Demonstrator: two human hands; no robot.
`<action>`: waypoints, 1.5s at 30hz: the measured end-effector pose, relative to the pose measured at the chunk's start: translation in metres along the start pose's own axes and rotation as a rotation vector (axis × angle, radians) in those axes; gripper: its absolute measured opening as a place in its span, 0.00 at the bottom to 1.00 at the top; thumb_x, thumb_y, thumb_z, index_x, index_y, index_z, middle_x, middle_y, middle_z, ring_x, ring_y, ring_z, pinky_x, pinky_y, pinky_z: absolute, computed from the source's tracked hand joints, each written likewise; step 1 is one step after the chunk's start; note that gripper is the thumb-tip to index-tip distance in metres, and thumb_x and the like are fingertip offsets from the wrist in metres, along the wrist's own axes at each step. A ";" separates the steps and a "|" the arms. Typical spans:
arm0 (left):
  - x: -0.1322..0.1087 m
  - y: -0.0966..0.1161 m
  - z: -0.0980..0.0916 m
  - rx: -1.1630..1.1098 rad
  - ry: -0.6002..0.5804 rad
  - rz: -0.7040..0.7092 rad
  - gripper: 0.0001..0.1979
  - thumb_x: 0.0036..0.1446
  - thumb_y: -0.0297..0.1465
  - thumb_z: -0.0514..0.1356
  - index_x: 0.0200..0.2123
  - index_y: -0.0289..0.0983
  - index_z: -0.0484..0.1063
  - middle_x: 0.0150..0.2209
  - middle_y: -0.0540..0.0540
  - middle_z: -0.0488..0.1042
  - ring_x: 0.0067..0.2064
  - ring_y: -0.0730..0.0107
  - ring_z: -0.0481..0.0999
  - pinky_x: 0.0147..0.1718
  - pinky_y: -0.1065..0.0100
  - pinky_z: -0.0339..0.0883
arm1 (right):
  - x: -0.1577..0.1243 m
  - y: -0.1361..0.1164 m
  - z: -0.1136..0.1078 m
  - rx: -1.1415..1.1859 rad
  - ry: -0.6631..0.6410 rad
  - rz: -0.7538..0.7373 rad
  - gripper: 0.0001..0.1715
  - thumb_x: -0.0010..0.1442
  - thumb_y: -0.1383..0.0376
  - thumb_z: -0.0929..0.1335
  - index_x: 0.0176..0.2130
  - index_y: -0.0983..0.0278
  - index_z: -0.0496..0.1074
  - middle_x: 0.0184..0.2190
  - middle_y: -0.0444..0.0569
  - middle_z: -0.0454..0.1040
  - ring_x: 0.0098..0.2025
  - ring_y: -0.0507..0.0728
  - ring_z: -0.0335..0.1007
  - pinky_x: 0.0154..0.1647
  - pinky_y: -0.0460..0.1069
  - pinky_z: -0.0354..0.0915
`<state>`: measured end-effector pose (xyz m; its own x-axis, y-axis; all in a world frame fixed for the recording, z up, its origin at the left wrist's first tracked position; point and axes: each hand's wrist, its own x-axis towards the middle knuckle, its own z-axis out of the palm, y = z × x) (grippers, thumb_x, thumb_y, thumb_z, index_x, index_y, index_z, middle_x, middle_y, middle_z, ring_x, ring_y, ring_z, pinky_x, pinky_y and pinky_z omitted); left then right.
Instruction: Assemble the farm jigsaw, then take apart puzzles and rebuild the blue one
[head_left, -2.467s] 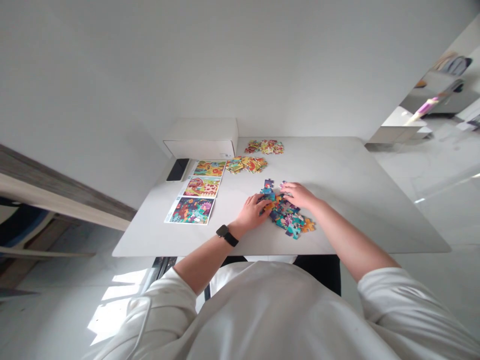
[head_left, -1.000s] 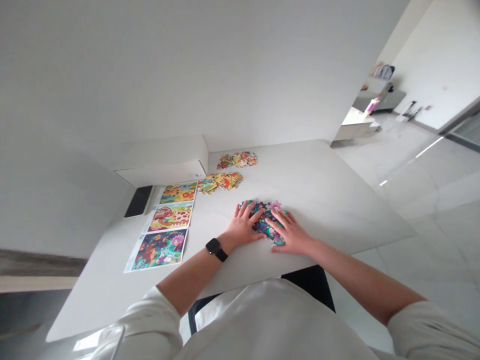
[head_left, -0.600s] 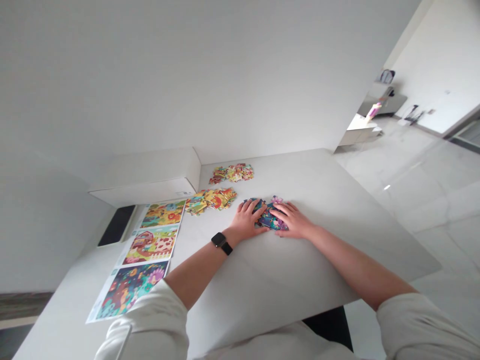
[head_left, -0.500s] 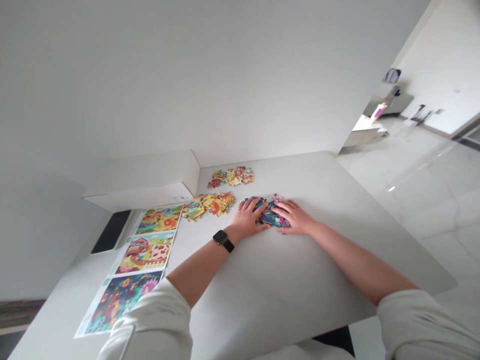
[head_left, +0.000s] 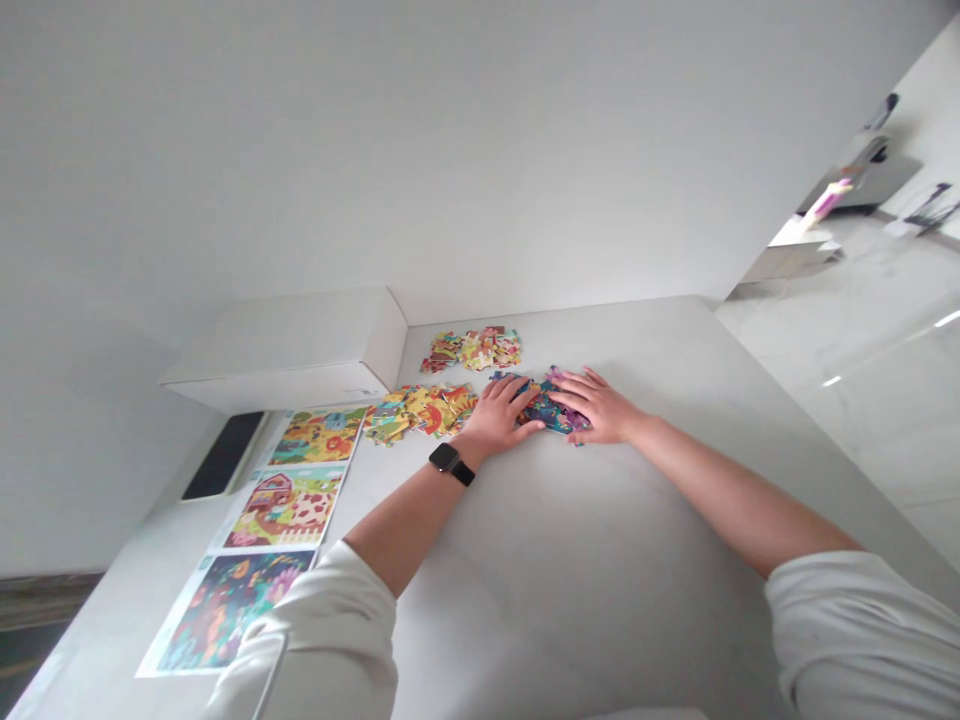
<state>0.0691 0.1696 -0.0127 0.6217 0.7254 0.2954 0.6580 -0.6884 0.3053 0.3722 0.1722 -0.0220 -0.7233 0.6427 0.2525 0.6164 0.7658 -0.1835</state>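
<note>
A pile of dark blue and purple jigsaw pieces [head_left: 553, 412] lies on the table between my hands. From its left side my left hand [head_left: 499, 415] rests on it, fingers spread, a black watch [head_left: 452, 462] on the wrist. My right hand [head_left: 604, 408] covers the pile's right edge with its fingers apart. Parts of the pile are hidden under both hands. Just left of my left hand is a heap of yellow and orange jigsaw pieces [head_left: 421, 412]. Farther back, near the wall, lies a heap of red, cream and green jigsaw pieces [head_left: 472, 349].
A printed sheet with three pictures [head_left: 281, 505] lies on the left, partly under my left sleeve. Behind it are a dark flat device [head_left: 225, 456] and a long white box [head_left: 289, 350] against the wall [head_left: 480, 170]. The table's right edge borders a tiled floor [head_left: 847, 370].
Both hands and the dark pile have shifted slightly away from me, toward the wall. The camera view has turned a little. The other heaps look unchanged.
</note>
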 end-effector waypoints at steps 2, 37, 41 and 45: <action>0.000 0.002 0.000 0.010 0.008 -0.012 0.37 0.70 0.56 0.58 0.72 0.41 0.69 0.72 0.34 0.68 0.74 0.40 0.63 0.74 0.41 0.54 | -0.006 -0.008 0.003 -0.034 0.054 0.133 0.50 0.68 0.39 0.70 0.77 0.58 0.61 0.78 0.60 0.57 0.79 0.76 0.49 0.79 0.74 0.42; 0.012 0.008 0.004 0.025 0.195 -0.187 0.23 0.76 0.40 0.52 0.64 0.35 0.73 0.66 0.34 0.74 0.67 0.48 0.71 0.71 0.46 0.57 | 0.008 -0.050 -0.006 0.203 0.484 0.445 0.23 0.72 0.54 0.64 0.57 0.60 0.79 0.57 0.58 0.81 0.63 0.66 0.75 0.69 0.64 0.68; -0.005 0.027 -0.019 -0.093 0.314 -0.158 0.20 0.76 0.35 0.50 0.60 0.35 0.75 0.60 0.34 0.78 0.64 0.52 0.74 0.67 0.50 0.65 | -0.007 -0.090 0.006 0.637 0.536 0.673 0.24 0.70 0.49 0.65 0.56 0.59 0.77 0.49 0.55 0.85 0.51 0.63 0.83 0.56 0.60 0.77; -0.052 0.055 -0.051 -0.334 0.382 -0.246 0.19 0.76 0.38 0.52 0.58 0.38 0.77 0.51 0.38 0.83 0.52 0.58 0.81 0.54 0.59 0.74 | -0.014 -0.121 0.011 0.868 0.459 0.754 0.23 0.64 0.47 0.69 0.49 0.59 0.79 0.42 0.52 0.86 0.45 0.62 0.84 0.44 0.55 0.78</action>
<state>0.0511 0.0944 0.0352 0.2279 0.8544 0.4669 0.5558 -0.5079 0.6582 0.3045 0.0706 -0.0133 0.0068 0.9961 0.0878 0.2942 0.0819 -0.9522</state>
